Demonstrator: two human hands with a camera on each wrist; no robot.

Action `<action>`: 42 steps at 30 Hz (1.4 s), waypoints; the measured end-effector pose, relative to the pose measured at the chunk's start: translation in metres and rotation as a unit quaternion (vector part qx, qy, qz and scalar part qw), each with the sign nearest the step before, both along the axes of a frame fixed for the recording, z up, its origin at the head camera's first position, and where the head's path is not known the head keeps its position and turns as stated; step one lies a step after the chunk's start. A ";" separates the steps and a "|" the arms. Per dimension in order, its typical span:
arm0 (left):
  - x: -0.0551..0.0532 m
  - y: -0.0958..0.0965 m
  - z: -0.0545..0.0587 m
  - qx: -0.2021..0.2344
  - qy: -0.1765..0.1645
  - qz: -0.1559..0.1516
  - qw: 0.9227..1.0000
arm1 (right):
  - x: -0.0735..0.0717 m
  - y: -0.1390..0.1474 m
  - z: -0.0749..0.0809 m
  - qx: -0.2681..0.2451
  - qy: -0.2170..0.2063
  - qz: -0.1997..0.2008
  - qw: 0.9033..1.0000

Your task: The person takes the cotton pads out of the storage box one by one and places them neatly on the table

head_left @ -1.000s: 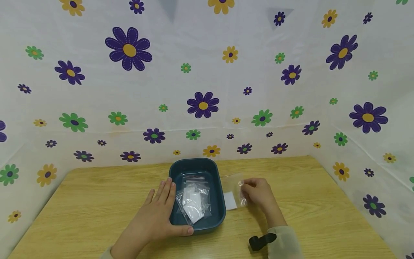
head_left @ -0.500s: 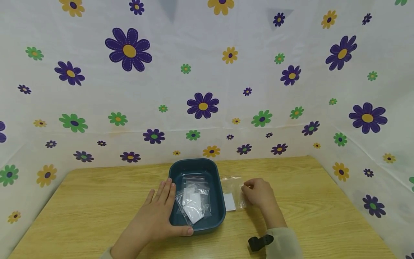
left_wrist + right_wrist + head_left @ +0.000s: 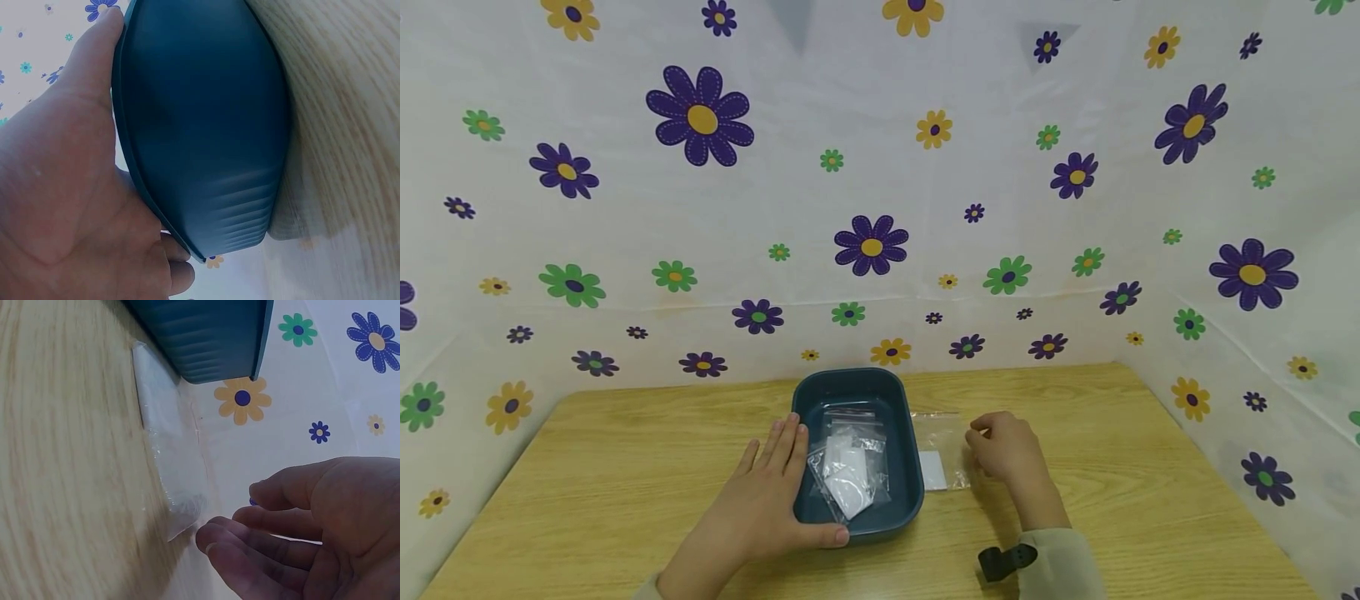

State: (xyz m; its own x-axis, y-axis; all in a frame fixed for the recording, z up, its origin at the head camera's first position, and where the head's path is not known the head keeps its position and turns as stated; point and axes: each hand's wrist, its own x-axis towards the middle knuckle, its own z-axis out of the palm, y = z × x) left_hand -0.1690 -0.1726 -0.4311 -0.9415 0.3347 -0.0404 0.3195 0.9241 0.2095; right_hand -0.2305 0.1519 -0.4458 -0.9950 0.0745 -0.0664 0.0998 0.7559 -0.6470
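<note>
A dark blue plastic tray (image 3: 850,385) stands on the table with several clear zip bags (image 3: 857,467) holding white contents. My left hand (image 3: 760,500) rests along the tray's left rim, fingers extended and thumb at the near edge. In the left wrist view the thumb lies along the rim of the tray (image 3: 200,112). To the right of the tray lies one clear plastic bag (image 3: 938,433) with a white square inside. Just beyond its right edge is my right hand (image 3: 1006,450). The right wrist view shows the fingers loosely bent and apart from the bag (image 3: 165,437).
The wooden table (image 3: 647,450) is backed by a white cloth (image 3: 790,192) printed with flowers, which also hangs at both sides. A black strap with a knob (image 3: 1006,562) sits at the right sleeve.
The right fingers have let go of the bag and drawn slightly right. The bag now lies flat beside the tray. My left hand and the tray have stayed put.
</note>
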 end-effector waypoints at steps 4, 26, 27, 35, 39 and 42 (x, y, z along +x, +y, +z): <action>0.000 0.000 0.000 0.001 -0.002 -0.001 1.000 | 0.000 0.001 0.001 -0.013 0.003 0.005 1.000; -0.001 0.000 0.001 -0.002 -0.007 0.001 1.000 | 0.005 -0.015 0.024 -0.283 0.003 0.064 0.957; -0.001 0.000 0.001 -0.002 -0.007 0.001 1.000 | 0.005 -0.016 0.025 -0.293 0.003 0.068 0.954; 0.000 0.000 0.001 0.004 -0.008 0.000 1.000 | 0.005 -0.022 0.030 -0.382 -0.026 0.139 0.913; 0.000 0.000 0.001 0.005 -0.008 0.000 1.000 | 0.005 -0.027 0.030 -0.421 -0.046 0.172 0.889; 0.000 0.000 0.001 0.004 -0.008 -0.001 1.000 | 0.005 -0.032 0.029 -0.441 -0.060 0.187 0.876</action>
State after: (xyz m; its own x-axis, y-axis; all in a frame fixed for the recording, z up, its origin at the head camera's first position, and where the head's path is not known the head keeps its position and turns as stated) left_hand -0.1693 -0.1722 -0.4302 -0.9401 0.3366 -0.0533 0.3174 0.9218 0.2227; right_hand -0.2254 0.1203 -0.4173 -0.9205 -0.3887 -0.0397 0.0595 -0.0390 -0.9975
